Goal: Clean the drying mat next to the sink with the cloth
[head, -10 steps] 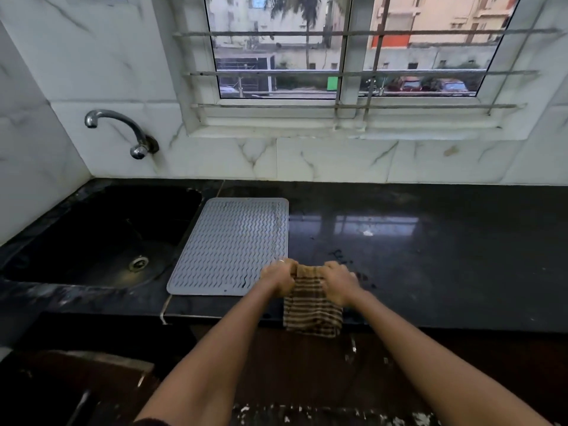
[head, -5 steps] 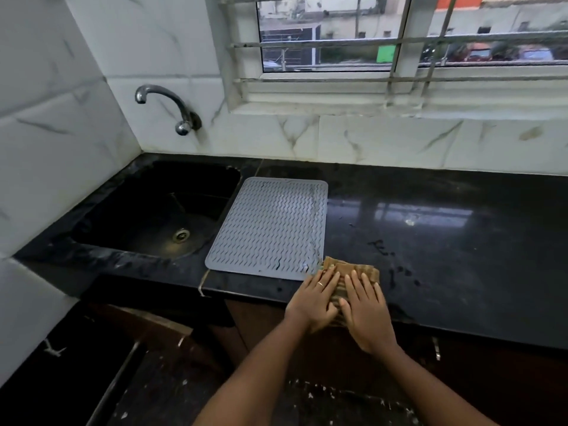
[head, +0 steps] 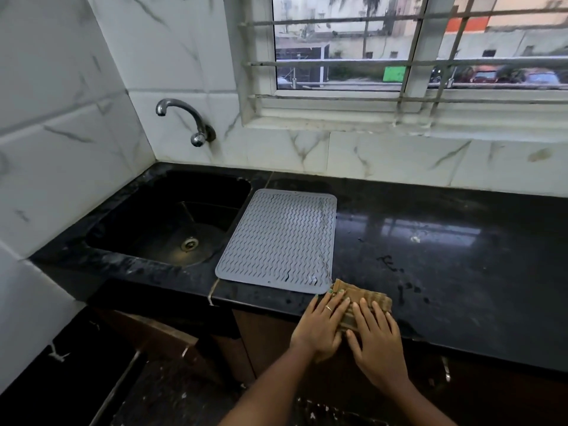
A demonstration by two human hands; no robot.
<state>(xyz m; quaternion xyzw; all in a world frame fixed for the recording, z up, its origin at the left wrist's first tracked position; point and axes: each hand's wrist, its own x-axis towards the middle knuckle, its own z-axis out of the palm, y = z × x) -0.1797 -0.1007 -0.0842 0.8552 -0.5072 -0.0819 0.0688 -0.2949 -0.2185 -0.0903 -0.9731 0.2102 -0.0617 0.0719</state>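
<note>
- The striped brown cloth (head: 365, 298) lies folded on the black bench (head: 461, 272), at the near right corner of the grey drying mat (head: 276, 241).
- Left hand (head: 322, 324) and right hand (head: 376, 336) press flat on the cloth, fingers straight and close together.
- The mat lies just right of the sink (head: 172, 222).

Ahead-left of the fingertips (head: 340, 293): flat grey ribbed silicone drying mat (head: 276, 241), nothing on it. Right: open glossy black stone counter (head: 445, 256). Beyond: white marble-tiled wall (head: 384, 155).
</note>
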